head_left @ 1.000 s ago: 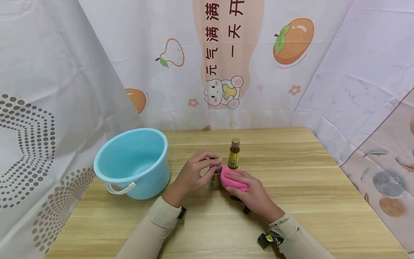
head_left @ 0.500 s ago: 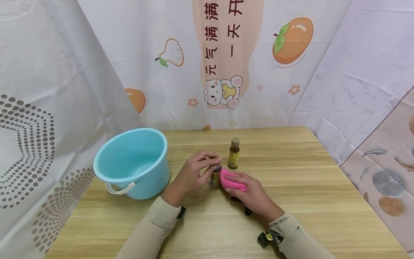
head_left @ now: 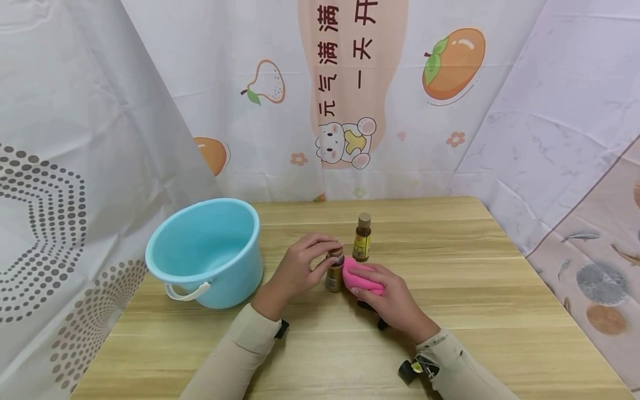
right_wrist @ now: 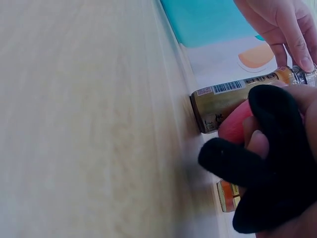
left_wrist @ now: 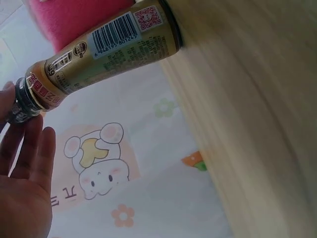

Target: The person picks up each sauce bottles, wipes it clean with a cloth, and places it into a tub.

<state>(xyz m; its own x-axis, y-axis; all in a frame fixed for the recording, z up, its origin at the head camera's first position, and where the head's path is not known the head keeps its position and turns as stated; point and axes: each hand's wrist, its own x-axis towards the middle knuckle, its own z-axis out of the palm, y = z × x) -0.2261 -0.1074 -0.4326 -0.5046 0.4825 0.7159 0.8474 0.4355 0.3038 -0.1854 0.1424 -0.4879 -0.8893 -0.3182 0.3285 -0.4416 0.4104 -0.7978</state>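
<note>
My left hand [head_left: 299, 266] pinches the dark cap end of a small brown glass bottle [head_left: 334, 279] standing upright on the table. In the left wrist view, this bottle [left_wrist: 111, 49] shows a gold label with a barcode, and thumb and fingers meet at its neck. My right hand [head_left: 394, 304] grips a soft pink plush thing [head_left: 357, 279] close against the bottle's right side. Black soft parts [right_wrist: 233, 163] hang from the plush in the right wrist view; its kind is unclear. Just behind stands a second brown bottle [head_left: 361, 244] with a yellow label and a tan cap.
A light blue bucket [head_left: 250, 283] with a white handle stands at the left of the wooden table [head_left: 480, 311]. Printed curtains [head_left: 280, 128] hang behind the table and at both sides.
My left fingers have shifted slightly at the top of the bottle, and more of its cap shows now. My right hand and the pink plush stay almost in place.
</note>
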